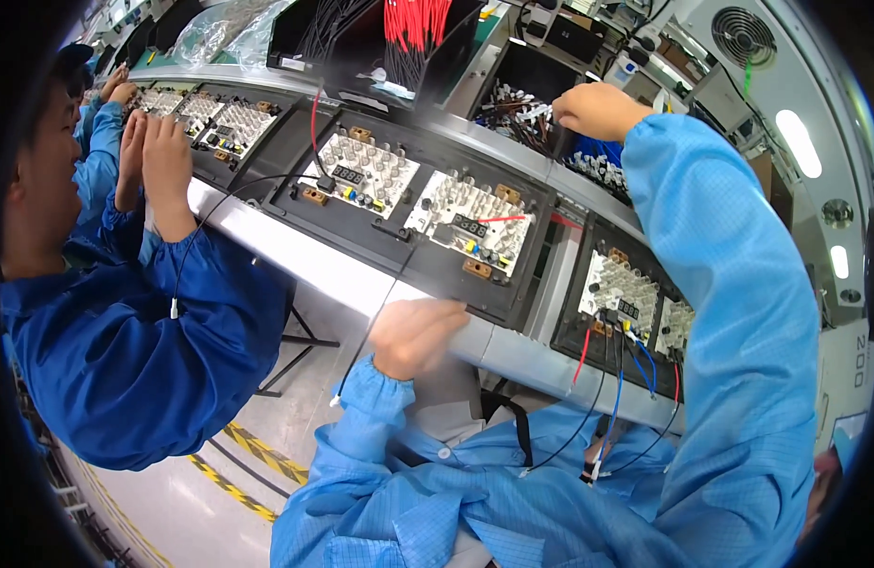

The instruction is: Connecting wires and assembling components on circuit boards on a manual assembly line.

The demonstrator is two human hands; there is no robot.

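Note:
My right hand (600, 112) reaches over a dark bin of short wires with white connectors (517, 109); its fingers are curled together, and whatever they hold is hidden. My left hand (420, 333) is smeared by motion at the near edge of the metal rail (508, 355). Beyond it, a white circuit board (475, 220) with a dark digit display lies in a black tray (380, 232), a red wire (503, 219) across it. A second white board (361, 175) sits to its left in the same tray. A thin black wire (369, 327) hangs over the rail beside my left hand.
Another tray on the right holds boards (617, 293) with red, black and blue wires hanging over the edge. Bins of red wires (416, 24) and black wires stand at the back. On the left, a co-worker in dark blue (162, 331) works at boards (236, 128).

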